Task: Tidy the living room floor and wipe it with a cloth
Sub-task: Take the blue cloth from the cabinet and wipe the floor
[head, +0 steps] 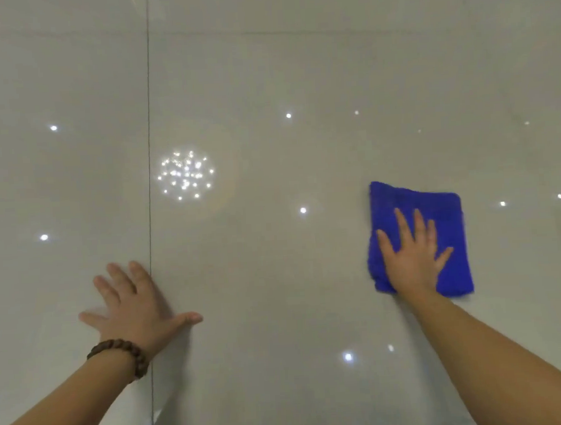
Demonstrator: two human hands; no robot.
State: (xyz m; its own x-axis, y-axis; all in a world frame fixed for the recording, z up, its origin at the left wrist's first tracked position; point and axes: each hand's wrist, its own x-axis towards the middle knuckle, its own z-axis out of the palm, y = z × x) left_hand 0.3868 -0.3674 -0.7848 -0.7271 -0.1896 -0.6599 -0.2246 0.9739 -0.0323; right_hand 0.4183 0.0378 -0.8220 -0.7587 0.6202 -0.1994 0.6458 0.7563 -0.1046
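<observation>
A folded blue cloth (415, 205) lies flat on the glossy pale tile floor (282, 82) at the right. My right hand (414, 254) presses down on the cloth's near half with straight, spread fingers. My left hand (137, 304) rests flat on the bare floor at the lower left, fingers spread, a brown bead bracelet on its wrist. Neither hand grips anything.
A thin dark grout line (148, 154) runs from top to bottom beside my left hand. Bright reflections of ceiling lights, one a round cluster (186, 175), dot the shiny tiles. No other objects are in view.
</observation>
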